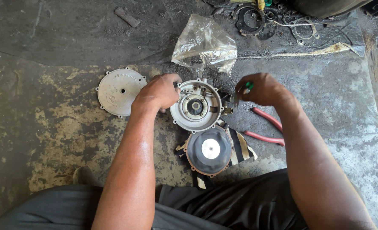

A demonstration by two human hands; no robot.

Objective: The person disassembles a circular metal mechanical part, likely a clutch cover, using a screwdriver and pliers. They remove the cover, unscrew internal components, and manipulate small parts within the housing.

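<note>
Left hand (159, 90) clasps rim of round metal housing (196, 106); right hand (261, 88) pinches green-handled tool (248, 85) beside it, black diaphragm (209, 149) below

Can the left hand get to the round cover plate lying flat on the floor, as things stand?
Probably yes. The left hand grips the rim of the round metal housing, and the cover plate lies flat just beside it on the floor. Nothing lies between them, but the hand would have to let go of the housing first.

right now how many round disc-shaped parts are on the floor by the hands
3: a metal housing between the hands, held by the left hand; a flat cover plate to its left; a black diaphragm just below. Others may be hidden.
</note>
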